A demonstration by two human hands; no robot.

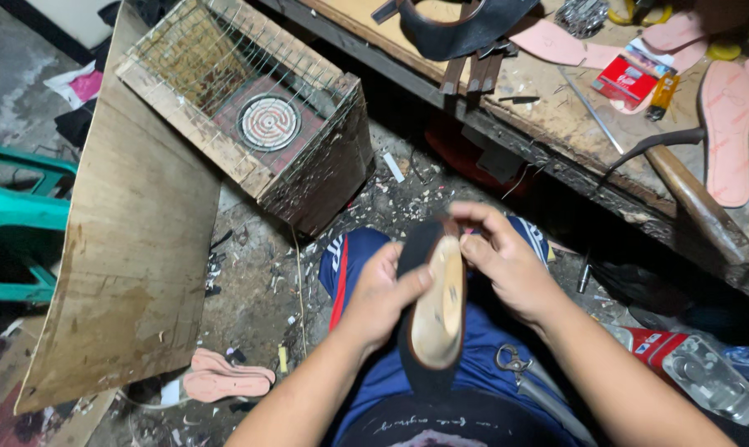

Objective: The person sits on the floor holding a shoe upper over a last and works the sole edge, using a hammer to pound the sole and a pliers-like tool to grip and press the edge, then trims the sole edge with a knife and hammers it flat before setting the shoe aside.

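Over a littered floor beside a workbench [556, 124], we see the shoe [432, 306] above the lap, left hand [378, 294] gripping its side, right hand [507, 265] pinching its upper end

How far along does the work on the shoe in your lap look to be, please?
Done: a tan insole already sits against the dark shoe. In hand: the left hand steadies the shoe while the right hand pinches its edge near the tip. Left: pink soles on the bench lie unattached; the shoe's far side is hidden.
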